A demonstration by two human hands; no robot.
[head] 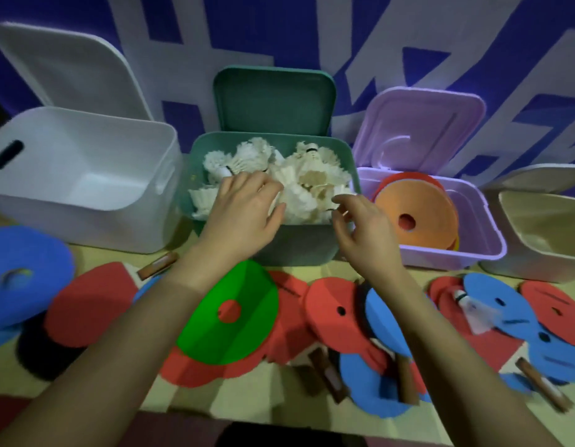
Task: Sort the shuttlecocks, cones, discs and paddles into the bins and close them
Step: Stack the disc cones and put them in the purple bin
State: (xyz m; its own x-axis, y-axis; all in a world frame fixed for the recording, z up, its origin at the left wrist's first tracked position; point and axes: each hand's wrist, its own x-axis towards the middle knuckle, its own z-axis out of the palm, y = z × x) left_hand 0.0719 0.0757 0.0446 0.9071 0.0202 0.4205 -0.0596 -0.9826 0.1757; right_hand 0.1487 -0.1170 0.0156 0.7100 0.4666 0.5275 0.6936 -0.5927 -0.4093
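The green bin in the middle holds several white shuttlecocks, its lid standing open behind. My left hand lies on the shuttlecocks at the bin's front left, fingers spread. My right hand hovers at the bin's front right corner with fingers loosely curled and nothing visibly held. The purple bin to the right holds orange and red discs. One shuttlecock lies among the discs on the table at the right.
An empty white bin stands at the left and a beige bin at the far right, both with lids open. Red, blue and green discs and paddles with brown handles cover the table in front.
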